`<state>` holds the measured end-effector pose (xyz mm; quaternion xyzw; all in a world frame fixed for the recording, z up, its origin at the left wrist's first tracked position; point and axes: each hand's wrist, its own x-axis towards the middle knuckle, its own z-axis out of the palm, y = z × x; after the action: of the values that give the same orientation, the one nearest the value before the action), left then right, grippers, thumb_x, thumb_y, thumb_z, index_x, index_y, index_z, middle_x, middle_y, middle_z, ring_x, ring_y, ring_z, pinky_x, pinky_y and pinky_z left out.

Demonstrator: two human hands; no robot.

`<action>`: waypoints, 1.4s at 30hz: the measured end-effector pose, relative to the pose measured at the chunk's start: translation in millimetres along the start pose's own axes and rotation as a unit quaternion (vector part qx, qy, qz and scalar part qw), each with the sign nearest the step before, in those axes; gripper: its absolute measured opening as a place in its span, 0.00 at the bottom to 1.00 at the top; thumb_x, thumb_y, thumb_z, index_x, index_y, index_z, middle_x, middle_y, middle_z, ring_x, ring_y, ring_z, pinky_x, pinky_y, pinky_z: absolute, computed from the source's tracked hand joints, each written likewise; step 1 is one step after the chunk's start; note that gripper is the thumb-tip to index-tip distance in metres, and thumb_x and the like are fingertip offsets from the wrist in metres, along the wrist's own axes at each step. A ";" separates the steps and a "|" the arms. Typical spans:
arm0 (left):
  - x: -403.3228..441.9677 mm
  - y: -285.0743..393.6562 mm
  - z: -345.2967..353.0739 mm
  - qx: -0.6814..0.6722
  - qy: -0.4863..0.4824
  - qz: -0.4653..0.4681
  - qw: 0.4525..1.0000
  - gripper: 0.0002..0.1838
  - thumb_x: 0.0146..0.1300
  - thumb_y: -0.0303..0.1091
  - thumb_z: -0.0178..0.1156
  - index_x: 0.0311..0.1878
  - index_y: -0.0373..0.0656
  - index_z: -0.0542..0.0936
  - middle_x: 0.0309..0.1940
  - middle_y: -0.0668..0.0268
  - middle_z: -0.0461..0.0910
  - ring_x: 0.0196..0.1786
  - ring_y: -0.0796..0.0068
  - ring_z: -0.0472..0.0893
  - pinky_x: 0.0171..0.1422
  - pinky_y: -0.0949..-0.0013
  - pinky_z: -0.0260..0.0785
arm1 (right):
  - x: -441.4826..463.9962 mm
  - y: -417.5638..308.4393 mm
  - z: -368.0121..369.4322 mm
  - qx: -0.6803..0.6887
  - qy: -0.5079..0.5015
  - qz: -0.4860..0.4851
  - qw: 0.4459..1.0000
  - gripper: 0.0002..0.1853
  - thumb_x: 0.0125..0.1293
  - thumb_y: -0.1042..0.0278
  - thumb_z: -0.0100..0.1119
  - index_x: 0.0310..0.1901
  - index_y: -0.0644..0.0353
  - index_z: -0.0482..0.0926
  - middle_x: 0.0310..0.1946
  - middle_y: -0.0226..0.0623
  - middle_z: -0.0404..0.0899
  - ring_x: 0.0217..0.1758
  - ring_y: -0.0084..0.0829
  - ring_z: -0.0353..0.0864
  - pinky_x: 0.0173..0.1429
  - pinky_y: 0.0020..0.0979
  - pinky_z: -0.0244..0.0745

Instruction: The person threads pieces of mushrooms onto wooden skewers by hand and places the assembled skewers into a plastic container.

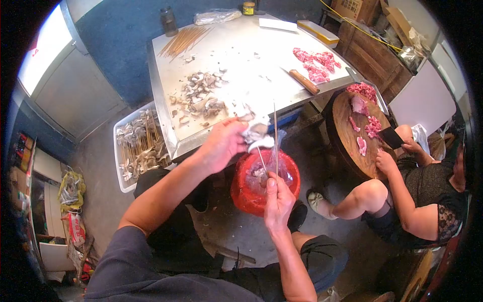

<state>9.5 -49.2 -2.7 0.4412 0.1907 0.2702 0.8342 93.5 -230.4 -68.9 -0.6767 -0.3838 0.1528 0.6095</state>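
My left hand (222,144) is closed on several mushroom pieces (258,134), grey and white, just past the table's near edge. My right hand (279,202) grips thin bamboo skewers (275,146) below them. One skewer's upper end meets the mushroom pieces; another points up beside them with a bare tip. Under both hands stands a red bucket (238,194) with a plastic bag inside. A heap of torn mushrooms (204,93) lies on the table, left of the hands. Farther back on it is a spread of loose bamboo skewers (185,41).
A white bin (122,173) of loaded mushroom skewers stands left of the metal-edged table (163,110). A wooden-handled knife (304,81) and raw meat (317,65) lie at the table's right. Beside me, a seated person holds a cleaver (390,137) over a round chopping block (347,136).
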 end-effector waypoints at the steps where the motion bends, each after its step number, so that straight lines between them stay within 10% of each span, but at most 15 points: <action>1: 1.8 5.2 -5.6 0.000 0.000 0.000 1.000 0.17 0.70 0.30 0.47 0.58 0.33 0.70 0.50 0.53 0.80 0.50 0.64 0.83 0.52 0.60 0.79 | 0.9 0.8 -1.9 0.005 -0.016 0.013 1.000 0.16 0.74 0.65 0.51 0.49 0.70 0.80 0.41 0.47 0.83 0.45 0.37 0.82 0.52 0.32 0.74; 8: -2.4 34.0 -22.5 0.014 0.060 0.079 0.995 0.19 0.63 0.28 0.64 0.57 0.38 0.74 0.49 0.58 0.82 0.51 0.69 0.82 0.51 0.61 0.78 | 3.6 2.1 -5.1 -0.033 -0.038 0.032 0.998 0.14 0.72 0.65 0.55 0.45 0.69 0.81 0.36 0.43 0.82 0.39 0.31 0.81 0.46 0.30 0.74; 12: -1.1 41.4 -33.3 0.033 0.098 0.124 0.987 0.17 0.63 0.26 0.61 0.55 0.38 0.76 0.48 0.57 0.82 0.51 0.67 0.83 0.51 0.56 0.79 | 4.7 7.2 -3.3 -0.023 0.019 -0.015 0.999 0.11 0.71 0.68 0.57 0.45 0.67 0.82 0.31 0.31 0.81 0.33 0.18 0.75 0.39 0.23 0.71; 21: 1.7 46.0 -52.8 0.031 0.126 0.160 0.979 0.17 0.62 0.25 0.61 0.55 0.40 0.76 0.47 0.60 0.83 0.51 0.67 0.83 0.51 0.53 0.80 | -8.2 8.0 6.2 0.004 -0.065 0.043 0.997 0.10 0.67 0.72 0.59 0.46 0.67 0.83 0.40 0.41 0.86 0.45 0.26 0.83 0.50 0.28 0.75; 42: 2.0 42.6 -46.1 0.017 0.131 0.171 0.976 0.20 0.61 0.23 0.60 0.57 0.40 0.74 0.48 0.59 0.82 0.53 0.65 0.82 0.54 0.50 0.79 | -9.7 7.5 6.0 0.010 -0.074 0.052 0.996 0.11 0.68 0.68 0.60 0.46 0.67 0.83 0.34 0.36 0.85 0.37 0.21 0.79 0.44 0.26 0.74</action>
<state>-26.6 1.1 8.1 0.4425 0.2248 0.4613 0.7354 85.5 -232.7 -79.8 -0.6764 -0.3900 0.2378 0.5778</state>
